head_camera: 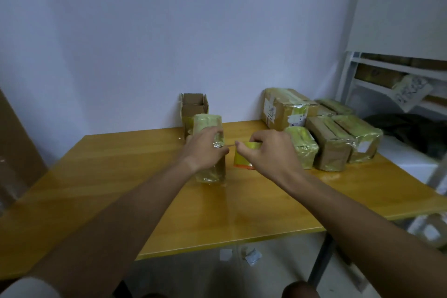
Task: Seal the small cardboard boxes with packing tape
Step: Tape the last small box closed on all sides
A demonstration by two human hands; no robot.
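- The left hand (205, 146) is gripping a small tape-wrapped box (210, 150) standing upright on the yellow worktop (121, 176).
- The right hand (268, 152) is curling round a roll of packing tape (244, 156) just beside that box, a strip of tape stretching between them.
- An open cardboard box (194, 109) is sitting behind, against the wall.
- Several taped parcels (333, 138) are clustering at the right, near a white shelf rack (387, 80).
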